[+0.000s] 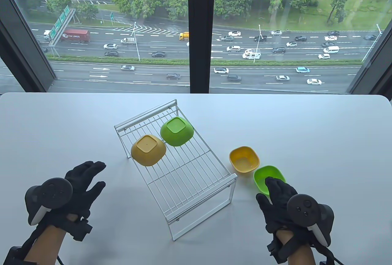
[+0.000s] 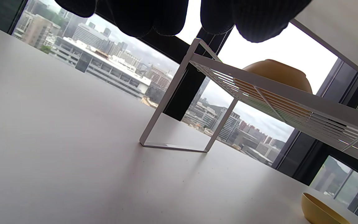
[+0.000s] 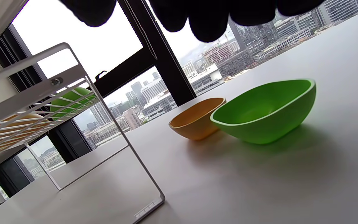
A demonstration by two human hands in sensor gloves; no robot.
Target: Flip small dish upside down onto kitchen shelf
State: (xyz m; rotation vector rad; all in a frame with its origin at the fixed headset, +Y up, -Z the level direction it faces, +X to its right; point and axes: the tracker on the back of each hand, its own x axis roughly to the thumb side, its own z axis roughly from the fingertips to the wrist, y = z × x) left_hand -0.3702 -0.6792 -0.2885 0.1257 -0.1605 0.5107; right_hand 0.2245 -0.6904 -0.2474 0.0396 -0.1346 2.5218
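Right now a white wire shelf (image 1: 180,167) with thin metal bars stands in the middle of the smooth white surface (image 1: 321,130). Two small plastic dishes with rounded square shapes lie upside down on it, flat bottoms up: a yellow dish (image 1: 148,150) near the shelf's left edge and a green dish (image 1: 177,131) just beside it, touching. Two more dishes sit right side up on the surface beside the shelf's right end: a yellow bowl (image 1: 244,159) and a shiny green bowl (image 1: 265,178) close together. The right hand (image 1: 280,205) in its black knit glove reaches over the green bowl's near rim, its grip apart and holding nothing. The left hand (image 1: 81,185) hovers near the surface's front left, fingers spread apart, holding nothing.
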